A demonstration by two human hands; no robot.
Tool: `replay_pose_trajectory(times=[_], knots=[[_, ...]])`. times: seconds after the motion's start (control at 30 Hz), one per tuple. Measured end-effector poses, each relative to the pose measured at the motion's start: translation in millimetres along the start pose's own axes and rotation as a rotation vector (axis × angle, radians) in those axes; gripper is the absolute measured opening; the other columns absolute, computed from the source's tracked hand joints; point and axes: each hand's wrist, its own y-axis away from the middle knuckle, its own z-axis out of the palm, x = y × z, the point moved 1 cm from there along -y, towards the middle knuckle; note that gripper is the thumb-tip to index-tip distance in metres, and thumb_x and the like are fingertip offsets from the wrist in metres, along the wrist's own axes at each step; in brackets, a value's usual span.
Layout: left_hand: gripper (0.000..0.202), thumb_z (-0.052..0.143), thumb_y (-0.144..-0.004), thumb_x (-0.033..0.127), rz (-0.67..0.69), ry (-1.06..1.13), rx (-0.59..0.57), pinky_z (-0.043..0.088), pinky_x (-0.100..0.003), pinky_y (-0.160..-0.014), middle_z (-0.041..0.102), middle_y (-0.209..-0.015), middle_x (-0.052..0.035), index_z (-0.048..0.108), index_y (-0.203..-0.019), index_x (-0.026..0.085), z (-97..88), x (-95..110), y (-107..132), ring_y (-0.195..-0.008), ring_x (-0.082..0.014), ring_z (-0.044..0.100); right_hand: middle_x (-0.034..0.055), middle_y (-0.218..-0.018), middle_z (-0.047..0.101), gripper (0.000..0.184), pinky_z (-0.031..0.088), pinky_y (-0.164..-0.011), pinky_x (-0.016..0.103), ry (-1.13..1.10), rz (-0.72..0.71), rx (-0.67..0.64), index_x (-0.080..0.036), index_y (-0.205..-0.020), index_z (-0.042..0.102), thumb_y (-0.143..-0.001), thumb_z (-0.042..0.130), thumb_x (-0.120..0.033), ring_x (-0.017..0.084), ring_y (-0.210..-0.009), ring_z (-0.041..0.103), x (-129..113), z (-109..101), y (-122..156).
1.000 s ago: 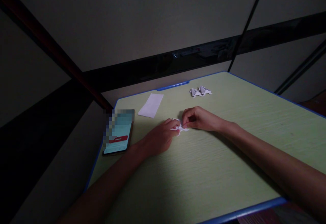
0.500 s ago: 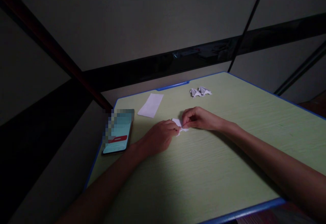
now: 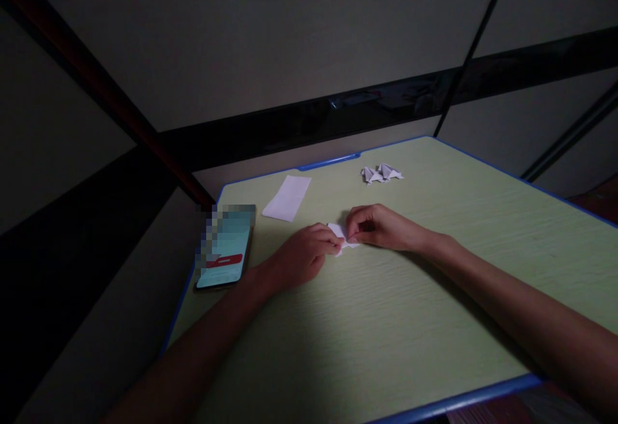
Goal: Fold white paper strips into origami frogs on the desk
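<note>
A small piece of folded white paper (image 3: 337, 229) lies at the middle of the table, between my two hands. My left hand (image 3: 309, 253) is closed at its left side, with the fingertips on the paper. From the right, my right hand (image 3: 374, 226) pinches the paper's right part between thumb and fingers. The fingers cover much of the paper, so its full folded shape is hidden. Beyond my right hand sit two folded paper figures (image 3: 381, 174), side by side and touching or nearly so.
A flat white sheet (image 3: 288, 199) lies behind my left hand. To the left, a phone (image 3: 224, 250) with a lit screen rests near the table's left edge, beside my left forearm. The pale green table (image 3: 386, 321) has a blue rim and stands against dark-banded panels (image 3: 309, 115).
Both hands stay at the folded paper, with only slight finger shifts. The whole view has moved a few pixels.
</note>
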Motion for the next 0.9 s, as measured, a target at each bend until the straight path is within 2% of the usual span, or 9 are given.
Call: replay_pose_trajectory(times=[0.27, 0.5, 0.9], knots=[[0.038, 0.034, -0.06, -0.003, -0.034, 0.051, -0.005, 0.043, -0.033, -0.079, 0.062, -0.091, -0.0066, 0.06, -0.083, 0.013, -0.8, -0.7, -0.2, -0.09, -0.0146, 0.051, 0.0006, -0.06, 0.051, 0.01, 0.036, -0.049, 0.021, -0.035, 0.046, 0.017, -0.01, -0.061, 0.057, -0.066, 0.058, -0.019, 0.008, -0.053, 0.045, 3.9, 3.1, -2.0], [0.038, 0.036, -0.06, -0.003, -0.034, 0.159, 0.061, 0.044, -0.032, -0.077, 0.065, -0.091, -0.0055, 0.063, -0.08, 0.016, -0.2, -7.8, 0.8, -0.088, -0.0128, 0.055, -0.0004, -0.058, 0.049, 0.014, 0.035, -0.047, 0.02, -0.052, 0.061, 0.03, -0.009, -0.062, 0.057, -0.066, 0.058, -0.023, 0.007, -0.051, 0.043, 4.0, 4.1, -2.3], [0.036, 0.038, -0.063, -0.003, 0.021, 0.093, 0.068, 0.044, -0.033, -0.077, 0.062, -0.091, -0.0075, 0.061, -0.085, 0.015, 0.2, -5.4, 3.8, -0.089, -0.0142, 0.053, -0.0017, -0.053, 0.048, 0.012, 0.032, -0.045, 0.019, -0.078, 0.098, 0.046, -0.008, -0.06, 0.057, -0.063, 0.06, -0.019, 0.006, -0.048, 0.041, 1.6, 4.6, -1.8]])
